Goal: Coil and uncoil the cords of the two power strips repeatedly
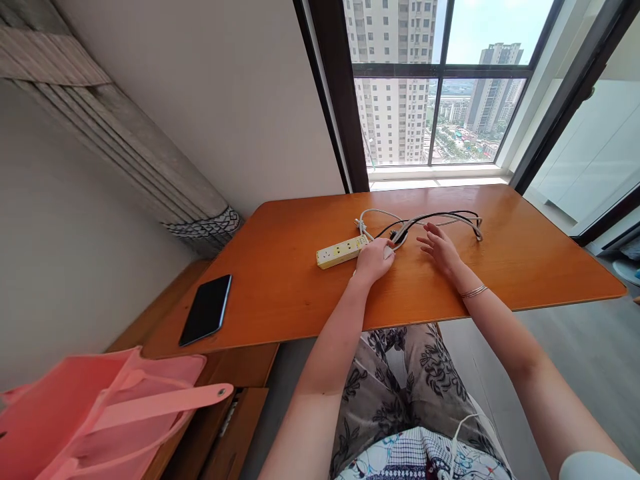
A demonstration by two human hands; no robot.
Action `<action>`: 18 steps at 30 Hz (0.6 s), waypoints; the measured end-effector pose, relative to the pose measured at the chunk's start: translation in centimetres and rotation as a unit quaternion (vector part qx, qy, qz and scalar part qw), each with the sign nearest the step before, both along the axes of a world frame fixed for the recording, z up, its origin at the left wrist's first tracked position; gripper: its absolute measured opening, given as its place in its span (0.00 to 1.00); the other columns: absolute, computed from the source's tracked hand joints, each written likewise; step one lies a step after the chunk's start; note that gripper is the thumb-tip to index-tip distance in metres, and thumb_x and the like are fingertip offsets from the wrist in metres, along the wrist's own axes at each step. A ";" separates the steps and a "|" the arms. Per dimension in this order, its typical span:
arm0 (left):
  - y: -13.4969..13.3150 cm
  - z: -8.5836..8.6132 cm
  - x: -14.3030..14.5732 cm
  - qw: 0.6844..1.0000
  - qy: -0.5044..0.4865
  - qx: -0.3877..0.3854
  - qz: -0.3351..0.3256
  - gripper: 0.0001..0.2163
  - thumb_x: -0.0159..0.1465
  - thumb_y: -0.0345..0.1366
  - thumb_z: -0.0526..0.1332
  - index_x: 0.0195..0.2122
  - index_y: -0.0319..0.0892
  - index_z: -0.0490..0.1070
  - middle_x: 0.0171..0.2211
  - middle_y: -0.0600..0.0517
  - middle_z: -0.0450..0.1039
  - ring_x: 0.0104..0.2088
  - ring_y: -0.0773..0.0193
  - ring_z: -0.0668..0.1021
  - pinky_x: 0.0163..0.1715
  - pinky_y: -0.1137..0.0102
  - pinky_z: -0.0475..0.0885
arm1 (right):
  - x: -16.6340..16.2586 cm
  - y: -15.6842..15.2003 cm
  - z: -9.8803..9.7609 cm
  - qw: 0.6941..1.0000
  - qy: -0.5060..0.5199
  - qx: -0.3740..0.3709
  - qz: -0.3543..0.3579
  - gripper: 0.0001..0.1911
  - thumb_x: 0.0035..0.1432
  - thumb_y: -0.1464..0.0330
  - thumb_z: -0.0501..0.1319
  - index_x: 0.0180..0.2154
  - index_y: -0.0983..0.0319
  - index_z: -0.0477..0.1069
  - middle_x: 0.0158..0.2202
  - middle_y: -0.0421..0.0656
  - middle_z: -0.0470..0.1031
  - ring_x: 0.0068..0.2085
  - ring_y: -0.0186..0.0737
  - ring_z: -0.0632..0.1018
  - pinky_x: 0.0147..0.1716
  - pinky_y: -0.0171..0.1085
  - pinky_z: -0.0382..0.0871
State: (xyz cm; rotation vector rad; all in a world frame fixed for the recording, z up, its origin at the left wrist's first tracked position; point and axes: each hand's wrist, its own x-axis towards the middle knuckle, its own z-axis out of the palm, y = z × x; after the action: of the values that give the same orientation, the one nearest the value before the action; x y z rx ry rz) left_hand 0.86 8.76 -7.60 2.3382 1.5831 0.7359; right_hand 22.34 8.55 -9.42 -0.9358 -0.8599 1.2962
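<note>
The person's left hand [375, 261] is curled around the right end of a long yellow-and-white plastic power strip [336, 253]. The rest of the strip pokes out to the left of the hand, with its rows of little holes facing up. A small whitish bit shows by the fingers, but I can't tell what it is.

The right hand [440, 248] is open, with its fingers spread out. It is near a loopy thin black cord [425, 216] and a pale whitish cord [380, 211]. I can't tell if a fingertip touches them. Both cords lie in loops behind the hands and cross each other. A thin shiny bracelet [473, 292] is on the right wrist.

The strip and the cords are on a shiny orange-brown wooden desk [285, 287], in the middle, toward the back. A flat black tablet-like thing [207, 310] lies near the desk's left edge, well apart from the strip. Down at the left is a pink soft-looking bag [115, 413] with a long strap.

Behind the desk is a big window with dark bars [440, 72]. Tall buildings [390, 40] stand outside.
</note>
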 end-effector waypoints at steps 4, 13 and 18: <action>-0.2 0.1 0.1 1.000 0.013 -0.007 -0.014 0.12 0.61 0.34 0.61 0.46 0.44 0.75 0.47 0.47 0.77 0.49 0.53 0.78 0.52 0.62 0.71 | -1.1 -0.2 -0.4 0.998 -0.035 0.028 0.045 0.25 0.45 0.59 0.70 0.48 0.48 0.72 0.64 0.37 0.65 0.49 0.40 0.78 0.39 0.35 0.71; -0.3 0.3 0.1 0.999 0.042 -0.007 -0.034 0.10 0.62 0.34 0.60 0.44 0.43 0.75 0.47 0.47 0.76 0.49 0.53 0.77 0.51 0.62 0.71 | -1.3 0.5 -0.5 0.996 0.009 0.083 -0.020 0.31 0.43 0.63 0.69 0.49 0.48 0.61 0.65 0.37 0.63 0.48 0.37 0.78 0.39 0.35 0.72; -0.3 0.2 0.2 0.998 0.047 -0.008 -0.034 0.09 0.62 0.34 0.60 0.43 0.44 0.75 0.48 0.47 0.76 0.49 0.54 0.77 0.50 0.63 0.71 | -0.9 0.7 -0.4 0.997 0.038 0.065 -0.004 0.31 0.41 0.65 0.71 0.45 0.50 0.59 0.56 0.36 0.71 0.40 0.34 0.80 0.34 0.32 0.71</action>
State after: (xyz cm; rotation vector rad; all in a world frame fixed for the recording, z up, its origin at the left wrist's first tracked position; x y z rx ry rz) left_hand 1.02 8.48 -7.37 2.4341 1.5305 0.6050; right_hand 21.48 9.23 -9.79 -0.7808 -0.8702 1.2462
